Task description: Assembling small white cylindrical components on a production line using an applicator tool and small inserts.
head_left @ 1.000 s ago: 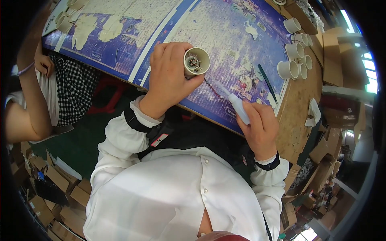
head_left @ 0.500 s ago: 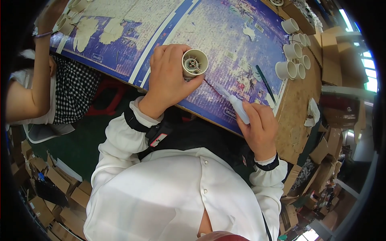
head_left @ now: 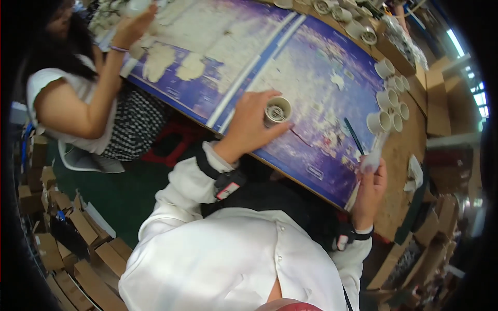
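My left hand (head_left: 252,124) is wrapped round a white cup-shaped housing (head_left: 284,118), its open top facing up and a round metallic part inside. A thin dark red wire (head_left: 301,137) runs out beside it over the table. Near the table's right edge, my right hand (head_left: 371,189) grips a whitish translucent squeeze bottle (head_left: 370,163) with its narrow nozzle pointing up and away, apart from the housing. Just left of the bottle lies a slim dark green stick, perhaps a pen (head_left: 354,136).
Several white cup housings (head_left: 378,123) stand along the table's right side. More parts crowd the far edge. A co-worker (head_left: 78,98) sits at the left, one raised hand over the table (head_left: 212,83). A crumpled white paper (head_left: 414,173) lies at the right edge.
My right hand has carried the squeeze bottle rightward, away from the housing, and its nozzle has turned upward. My left hand still holds the housing. The whole view has shifted.
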`<state>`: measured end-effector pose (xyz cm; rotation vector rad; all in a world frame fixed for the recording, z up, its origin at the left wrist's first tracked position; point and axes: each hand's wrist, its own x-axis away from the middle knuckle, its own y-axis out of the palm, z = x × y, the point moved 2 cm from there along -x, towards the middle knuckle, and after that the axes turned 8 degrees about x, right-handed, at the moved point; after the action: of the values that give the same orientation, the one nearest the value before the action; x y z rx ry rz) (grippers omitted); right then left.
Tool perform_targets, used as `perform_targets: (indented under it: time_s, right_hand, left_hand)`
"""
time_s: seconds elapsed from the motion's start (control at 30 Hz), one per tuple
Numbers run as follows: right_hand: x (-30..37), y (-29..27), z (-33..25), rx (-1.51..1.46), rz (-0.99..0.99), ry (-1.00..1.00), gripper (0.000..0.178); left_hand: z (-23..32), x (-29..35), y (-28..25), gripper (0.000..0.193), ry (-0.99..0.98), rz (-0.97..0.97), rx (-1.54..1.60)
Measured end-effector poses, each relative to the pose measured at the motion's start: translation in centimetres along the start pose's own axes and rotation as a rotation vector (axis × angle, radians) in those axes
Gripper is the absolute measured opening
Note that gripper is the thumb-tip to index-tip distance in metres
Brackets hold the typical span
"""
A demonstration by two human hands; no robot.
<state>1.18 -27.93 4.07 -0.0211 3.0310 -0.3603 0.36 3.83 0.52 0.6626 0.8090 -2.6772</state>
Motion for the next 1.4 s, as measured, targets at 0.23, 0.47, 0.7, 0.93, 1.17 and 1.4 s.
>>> perform_targets:
  time_s: [0.23,0.47,0.7,0.93,1.17,1.4]
  right_hand:
    - [-0.6,-0.5,-1.1,-0.21,-0.191,-0.014,0.041]
    - [-3.7,-6.0,2.4,0.145,0.03,-0.063,0.032]
    - [-9.0,-11.8,6.8,0.311,0.181,-0.074,0.034]
    - [-8.2,-12.3,7.2,0.631,0.259,-0.073,0.039]
    - [-2.0,-6.9,-3.3,0.789,0.292,-0.336,0.03]
    - [-15.4,-0.1,-2.6,0.821,0.425,-0.583,0.051]
  left_hand:
    - [-0.6,-1.5,-4.4,0.046,-0.226,0.147,0.185]
    - [-10.9,-4.0,-13.4,0.041,-0.195,0.258,-0.289]
    - [-12.5,-3.0,-13.9,0.066,-0.229,0.445,-0.279]
    - [-3.1,-1.5,-8.4,0.065,-0.084,0.517,-0.205]
    - [-0.4,-1.4,-2.7,0.053,-0.043,0.061,-0.03]
    - [-0.2,-1.2,0.1,0.046,0.074,-0.101,-0.171]
